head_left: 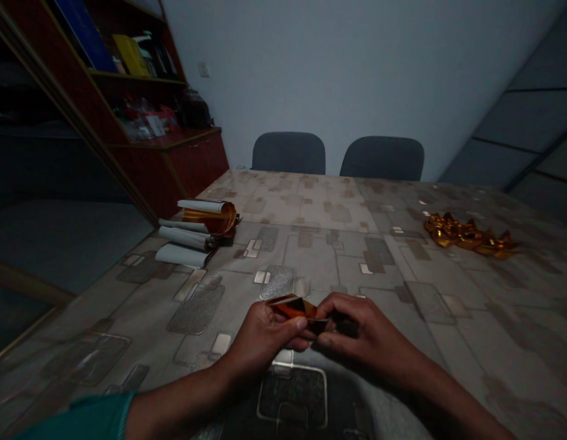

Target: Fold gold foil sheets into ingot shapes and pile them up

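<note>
Hidden: Much of the folded gold foil sheet (296, 308) is covered by the hands, and its right end sinks into shadow, so the exact fold can't be made out. The right fingers (340, 304) are dark there too, and the forearms run out of frame at the bottom.

Left hand: The left hand (260, 342) is closed around the sheet's left side, with the left thumb (299, 327) pressed across its lower edge.

Right hand: The right hand (363, 333) comes in from the other side, fingers curled narrowly on the sheet's right end; it looks like a pinch, though the shadow blurs the contact.

Foil: The sheet sits between both hands, above the table's near edge, its orange-gold face showing with a pale rim along the top.

Left of the hands: Here's a stack of pale rolled sheets with gold foil (198, 226), well apart from the fingers.

Right of the hands: A heap of crumpled gold foil pieces (469, 235) lies far over.

Surface: A grey patterned table cover (448, 330) with a rectangle print runs under everything.

Room: Two dark chairs (289, 153) (381, 157) stand beyond the table, against a pale wall (338, 67), and a reddish-brown wooden shelf unit (170, 165) holds books and clutter at left.

Sleeve: A teal sleeve (81, 418) shows at the bottom left.
</note>
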A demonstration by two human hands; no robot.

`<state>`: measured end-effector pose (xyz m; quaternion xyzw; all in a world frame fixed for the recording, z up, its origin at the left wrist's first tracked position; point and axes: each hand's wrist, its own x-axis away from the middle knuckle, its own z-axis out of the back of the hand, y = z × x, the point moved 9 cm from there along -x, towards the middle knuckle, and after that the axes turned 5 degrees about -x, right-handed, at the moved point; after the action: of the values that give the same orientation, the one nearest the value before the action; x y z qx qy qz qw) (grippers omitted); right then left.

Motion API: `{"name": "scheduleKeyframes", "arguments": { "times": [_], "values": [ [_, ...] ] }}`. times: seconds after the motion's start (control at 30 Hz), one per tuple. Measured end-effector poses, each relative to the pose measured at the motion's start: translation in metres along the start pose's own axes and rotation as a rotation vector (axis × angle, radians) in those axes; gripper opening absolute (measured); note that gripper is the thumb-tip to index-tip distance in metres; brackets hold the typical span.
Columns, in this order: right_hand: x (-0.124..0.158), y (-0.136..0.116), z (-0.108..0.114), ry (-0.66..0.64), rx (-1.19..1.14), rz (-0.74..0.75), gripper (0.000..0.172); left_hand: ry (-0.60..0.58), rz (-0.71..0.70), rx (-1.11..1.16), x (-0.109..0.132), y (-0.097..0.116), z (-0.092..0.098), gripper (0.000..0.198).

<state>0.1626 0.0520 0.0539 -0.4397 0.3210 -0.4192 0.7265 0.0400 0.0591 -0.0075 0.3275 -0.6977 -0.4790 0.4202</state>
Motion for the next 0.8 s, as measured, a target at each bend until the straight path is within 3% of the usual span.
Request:
{"name": "scheduleKeyframes", "arguments": {
  "times": [0.27,0.4,0.57,0.63,0.8],
  "values": [
    [0.001,0.003,0.0,-0.026,-0.006,-0.006,0.007,-0.046,-0.009,-0.029,-0.003,0.001,-0.001,0.035],
    [0.0,0.002,0.001,0.018,-0.075,-0.032,0.001,-0.013,-0.051,-0.062,-0.002,0.006,0.001,0.032],
    [0.002,-0.001,0.003,0.042,0.018,0.008,0.012,0.045,-0.143,-0.052,0.003,0.015,0.002,0.029],
    [0.003,0.001,0.003,0.039,-0.026,0.001,0.004,0.063,-0.147,-0.068,0.004,0.018,0.002,0.027],
    [0.003,0.006,0.007,0.152,-0.271,-0.083,0.04,0.17,-0.201,-0.114,0.008,0.03,0.011,0.021]
  ]
}}
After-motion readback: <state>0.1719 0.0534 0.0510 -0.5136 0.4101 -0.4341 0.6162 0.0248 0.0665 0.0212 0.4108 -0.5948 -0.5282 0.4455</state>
